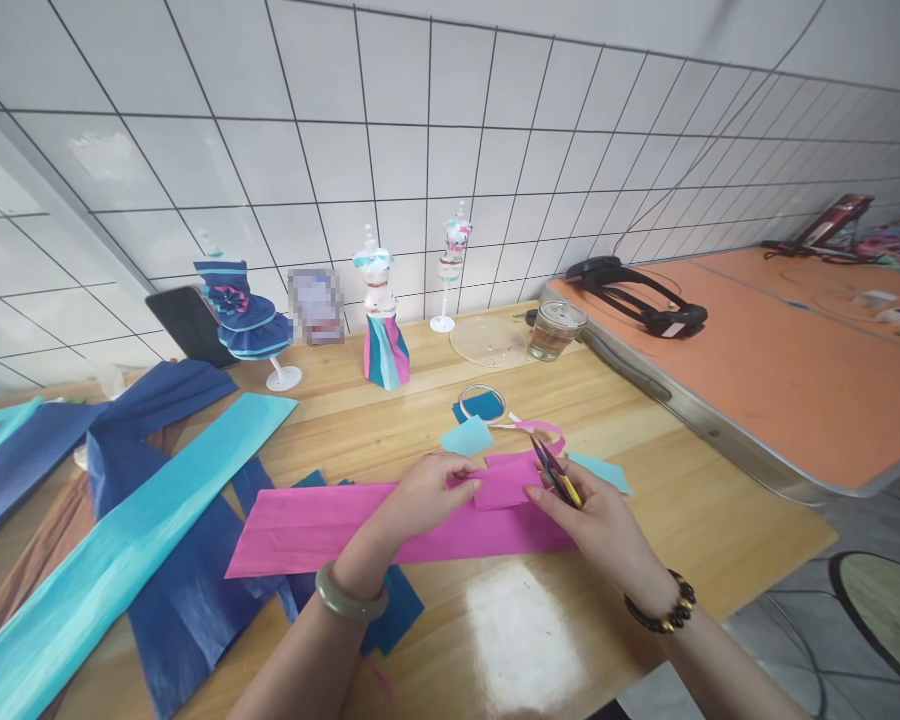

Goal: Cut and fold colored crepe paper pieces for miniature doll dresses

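My left hand (433, 492) pinches the left edge of a small pink crepe paper piece (506, 482). In my right hand (596, 510) is a pair of small scissors (555, 472) with dark blades and a yellow part at the handle, blades pointing up and left. My right fingertips also touch the right side of the small piece. Beneath both hands lies a long pink crepe paper strip (307, 525). Beyond them rest a light blue square (466, 436), a roll of tape (483, 388) over a dark blue square, and a curled pink strip (553, 432).
Blue crepe paper (187, 600) and a turquoise strip (142, 520) cover the left side. Small dress forms stand at the back: one in blue (247, 315), one with a striped skirt (386, 350), one slim (452, 260). A water glass (553, 332) stands near an orange table (795, 370).
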Action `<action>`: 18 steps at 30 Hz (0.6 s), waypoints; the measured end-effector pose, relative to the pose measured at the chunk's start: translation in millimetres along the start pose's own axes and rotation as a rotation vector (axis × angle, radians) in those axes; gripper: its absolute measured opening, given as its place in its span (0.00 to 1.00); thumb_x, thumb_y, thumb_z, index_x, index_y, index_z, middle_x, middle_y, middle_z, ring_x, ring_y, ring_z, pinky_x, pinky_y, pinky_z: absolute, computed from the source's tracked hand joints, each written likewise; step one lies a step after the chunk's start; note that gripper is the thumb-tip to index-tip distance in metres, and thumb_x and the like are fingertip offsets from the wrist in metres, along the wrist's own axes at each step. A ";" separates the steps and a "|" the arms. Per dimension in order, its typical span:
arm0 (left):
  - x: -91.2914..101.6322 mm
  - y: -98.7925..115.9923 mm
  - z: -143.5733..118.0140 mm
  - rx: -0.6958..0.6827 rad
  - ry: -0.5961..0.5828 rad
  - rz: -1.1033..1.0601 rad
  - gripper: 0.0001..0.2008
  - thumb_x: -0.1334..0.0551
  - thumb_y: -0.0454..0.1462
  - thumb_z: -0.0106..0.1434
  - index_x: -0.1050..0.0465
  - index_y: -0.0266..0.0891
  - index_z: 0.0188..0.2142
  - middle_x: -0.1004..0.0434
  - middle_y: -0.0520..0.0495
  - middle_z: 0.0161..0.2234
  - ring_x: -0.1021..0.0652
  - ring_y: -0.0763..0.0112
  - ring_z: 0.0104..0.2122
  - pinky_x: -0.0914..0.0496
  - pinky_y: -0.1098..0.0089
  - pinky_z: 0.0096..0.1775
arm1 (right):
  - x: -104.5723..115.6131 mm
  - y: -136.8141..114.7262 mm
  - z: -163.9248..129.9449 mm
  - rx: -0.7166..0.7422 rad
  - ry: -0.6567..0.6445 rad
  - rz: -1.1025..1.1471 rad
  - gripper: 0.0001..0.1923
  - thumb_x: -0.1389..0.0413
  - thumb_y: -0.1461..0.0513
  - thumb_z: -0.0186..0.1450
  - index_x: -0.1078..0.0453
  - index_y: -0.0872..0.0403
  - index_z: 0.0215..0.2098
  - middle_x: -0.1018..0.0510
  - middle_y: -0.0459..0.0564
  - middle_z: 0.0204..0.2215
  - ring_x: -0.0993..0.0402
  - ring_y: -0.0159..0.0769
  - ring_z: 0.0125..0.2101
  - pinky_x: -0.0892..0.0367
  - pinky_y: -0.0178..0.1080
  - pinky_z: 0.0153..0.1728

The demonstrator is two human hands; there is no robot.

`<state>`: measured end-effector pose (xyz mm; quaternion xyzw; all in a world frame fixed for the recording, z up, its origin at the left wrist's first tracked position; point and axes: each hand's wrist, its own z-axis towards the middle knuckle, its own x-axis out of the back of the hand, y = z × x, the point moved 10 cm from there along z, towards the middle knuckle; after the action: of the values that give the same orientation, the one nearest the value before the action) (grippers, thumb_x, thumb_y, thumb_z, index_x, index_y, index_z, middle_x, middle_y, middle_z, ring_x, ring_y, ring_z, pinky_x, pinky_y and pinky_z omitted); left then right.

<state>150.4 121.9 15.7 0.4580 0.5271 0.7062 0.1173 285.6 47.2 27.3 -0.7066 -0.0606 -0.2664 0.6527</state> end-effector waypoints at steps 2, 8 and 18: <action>-1.3 -3.3 0.2 0.007 -0.004 -0.001 0.09 0.45 0.37 0.60 0.27 0.39 0.32 0.24 0.51 0.31 0.27 0.71 0.33 0.34 0.72 0.36 | 1.4 4.6 -2.3 -0.016 0.023 0.022 0.19 0.44 0.52 0.56 0.32 0.52 0.43 0.24 0.51 0.42 0.30 0.45 0.43 0.36 0.45 0.45; -3.8 -10.0 -2.2 0.024 -0.024 -0.053 0.10 0.47 0.37 0.61 0.29 0.38 0.32 0.26 0.52 0.28 0.28 0.74 0.29 0.34 0.74 0.31 | -4.1 13.7 -6.8 -0.041 0.010 0.086 0.19 0.46 0.51 0.59 0.32 0.53 0.43 0.24 0.51 0.41 0.30 0.44 0.42 0.35 0.43 0.43; -2.8 -21.5 -2.6 0.062 -0.055 -0.029 0.14 0.39 0.34 0.53 0.27 0.41 0.41 0.23 0.49 0.40 0.25 0.69 0.39 0.33 0.71 0.41 | -1.6 20.2 0.4 -0.061 0.074 0.016 0.13 0.47 0.52 0.58 0.34 0.53 0.28 0.29 0.44 0.23 0.34 0.35 0.26 0.38 0.36 0.27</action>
<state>143.2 127.4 -4.2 0.4731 0.5519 0.6748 0.1276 293.1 45.2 8.6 -0.7161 -0.0224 -0.2889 0.6350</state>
